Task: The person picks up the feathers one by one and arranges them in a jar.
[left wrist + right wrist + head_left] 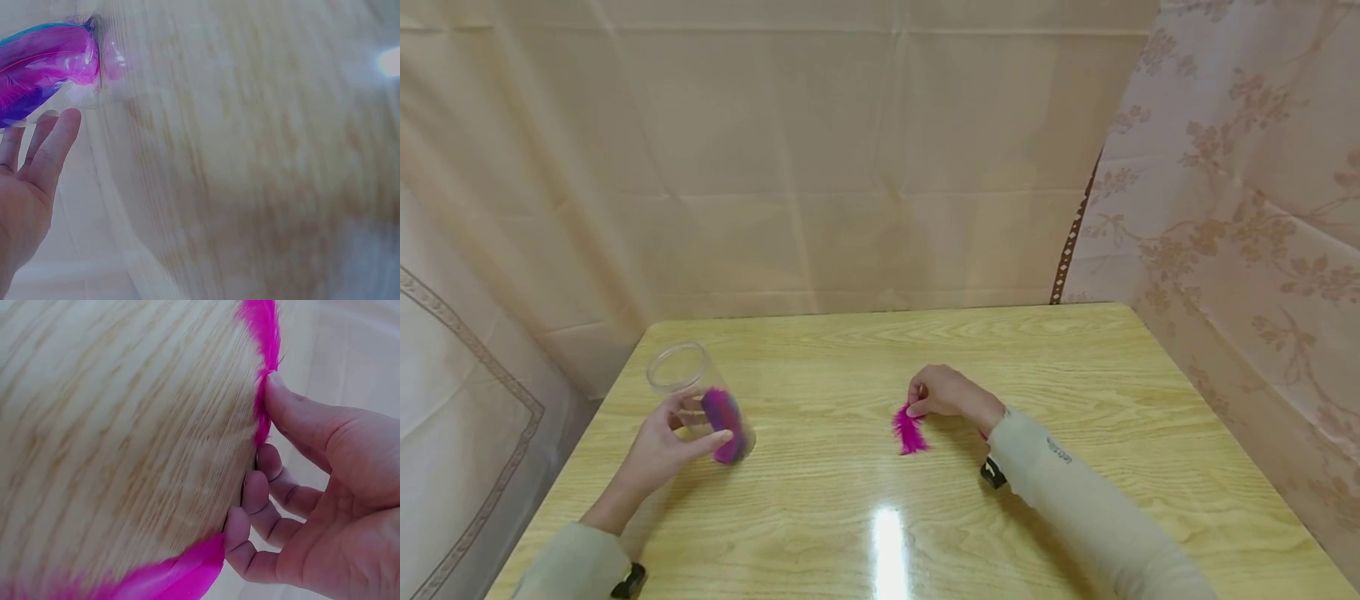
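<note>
A clear plastic cup (pixel 698 381) leans to one side near the table's left edge in the head view. My left hand (pixel 658 446) holds its side, with the thumb on the near face and the fingers behind. Magenta, purple and blue feathers (pixel 56 56) lie inside, against the clear wall in the left wrist view. Right of the table's middle, my right hand (pixel 951 393) pinches a magenta feather (pixel 911 432) between thumb and fingertips, low over the wood. A second pink feather (pixel 178 572) lies by the lower fingertips in the right wrist view, mostly hidden in the head view.
The wood-grain table (pixel 820 517) fills the lower part of the head view, with a bright light reflection near its front. A beige curtain (pixel 820 167) hangs behind it. Patterned cloth (pixel 1247 208) hangs at the right, and pale cloth (pixel 460 358) at the left.
</note>
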The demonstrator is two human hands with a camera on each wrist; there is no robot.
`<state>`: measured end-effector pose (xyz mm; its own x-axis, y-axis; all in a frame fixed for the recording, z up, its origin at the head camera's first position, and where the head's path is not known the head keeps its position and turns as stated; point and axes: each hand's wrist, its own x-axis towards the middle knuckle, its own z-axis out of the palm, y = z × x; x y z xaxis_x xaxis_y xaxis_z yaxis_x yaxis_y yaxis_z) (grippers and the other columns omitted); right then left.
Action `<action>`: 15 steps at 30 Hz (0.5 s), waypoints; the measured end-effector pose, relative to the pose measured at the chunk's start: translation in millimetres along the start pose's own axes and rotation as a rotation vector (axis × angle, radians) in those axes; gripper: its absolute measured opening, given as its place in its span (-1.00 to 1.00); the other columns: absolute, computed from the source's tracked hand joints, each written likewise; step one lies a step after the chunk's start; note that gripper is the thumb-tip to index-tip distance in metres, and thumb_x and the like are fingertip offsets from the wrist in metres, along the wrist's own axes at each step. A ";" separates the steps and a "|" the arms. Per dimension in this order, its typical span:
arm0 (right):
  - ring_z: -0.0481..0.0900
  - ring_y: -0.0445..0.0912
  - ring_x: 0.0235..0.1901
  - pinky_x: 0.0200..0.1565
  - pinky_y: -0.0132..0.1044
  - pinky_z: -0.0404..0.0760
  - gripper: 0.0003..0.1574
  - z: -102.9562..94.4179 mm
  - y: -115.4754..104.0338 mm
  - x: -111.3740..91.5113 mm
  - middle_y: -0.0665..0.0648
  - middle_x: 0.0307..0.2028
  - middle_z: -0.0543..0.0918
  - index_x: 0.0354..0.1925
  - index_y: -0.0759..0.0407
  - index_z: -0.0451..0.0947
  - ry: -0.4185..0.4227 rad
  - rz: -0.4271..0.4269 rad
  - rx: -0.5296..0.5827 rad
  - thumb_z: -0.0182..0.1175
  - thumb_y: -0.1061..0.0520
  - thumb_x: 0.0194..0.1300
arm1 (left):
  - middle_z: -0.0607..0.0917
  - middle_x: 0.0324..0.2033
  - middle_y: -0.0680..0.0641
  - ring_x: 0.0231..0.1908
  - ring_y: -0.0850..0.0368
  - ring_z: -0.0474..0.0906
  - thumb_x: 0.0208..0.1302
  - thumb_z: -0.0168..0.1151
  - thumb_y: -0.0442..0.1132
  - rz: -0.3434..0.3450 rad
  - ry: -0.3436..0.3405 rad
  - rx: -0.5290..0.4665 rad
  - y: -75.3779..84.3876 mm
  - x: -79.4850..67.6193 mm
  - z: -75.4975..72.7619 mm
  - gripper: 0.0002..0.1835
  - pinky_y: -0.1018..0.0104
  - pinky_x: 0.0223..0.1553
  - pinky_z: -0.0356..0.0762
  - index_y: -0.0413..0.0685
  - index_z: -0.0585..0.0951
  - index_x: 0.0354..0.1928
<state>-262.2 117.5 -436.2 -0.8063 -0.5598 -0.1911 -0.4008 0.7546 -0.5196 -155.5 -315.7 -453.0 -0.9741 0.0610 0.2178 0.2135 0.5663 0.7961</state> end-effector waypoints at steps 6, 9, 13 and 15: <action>0.39 -0.24 -0.46 -0.26 -0.33 0.45 -0.79 -2.5 5.9 1.0 -0.08 -0.52 0.57 -0.45 0.16 0.63 -0.032 -0.153 -0.066 0.37 0.16 0.34 | 0.62 -0.05 -0.23 -0.10 -0.24 0.57 0.14 0.56 -0.24 0.014 0.005 -0.003 -1.5 1.2 2.0 -0.32 0.32 -0.24 0.51 -0.24 0.46 0.26; 0.37 -0.25 -0.46 -0.26 -0.35 0.42 -0.77 -4.2 4.9 0.2 -0.11 -0.53 0.53 -0.45 0.13 0.61 -0.057 -0.180 -0.108 0.34 0.14 0.38 | 0.62 -0.05 -0.24 -0.10 -0.24 0.56 0.14 0.56 -0.24 0.015 0.004 0.001 -1.4 1.5 2.2 -0.31 0.32 -0.25 0.51 -0.24 0.45 0.27; 0.39 -0.23 -0.41 -0.21 -0.30 0.42 -0.78 -8.5 -3.4 -3.7 -0.13 -0.48 0.51 -0.40 0.08 0.57 -0.097 -0.169 -0.112 0.29 0.10 0.43 | 0.63 -0.07 -0.22 -0.11 -0.22 0.56 0.14 0.56 -0.25 0.017 0.010 0.007 -2.1 1.5 1.6 -0.32 0.31 -0.24 0.50 -0.22 0.46 0.27; 0.40 -0.21 -0.39 -0.19 -0.28 0.43 -0.80 -11.8 -9.3 -6.0 -0.12 -0.45 0.52 -0.37 0.06 0.55 -0.106 -0.164 -0.094 0.26 0.10 0.45 | 0.63 -0.07 -0.22 -0.11 -0.21 0.57 0.14 0.56 -0.25 0.019 0.011 0.007 -2.8 1.5 1.4 -0.32 0.31 -0.24 0.50 -0.21 0.47 0.27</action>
<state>-258.8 118.0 -420.4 -0.6784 -0.7071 -0.1994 -0.5660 0.6760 -0.4718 -157.7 -316.1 -455.6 -0.9689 0.0632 0.2392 0.2317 0.5712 0.7875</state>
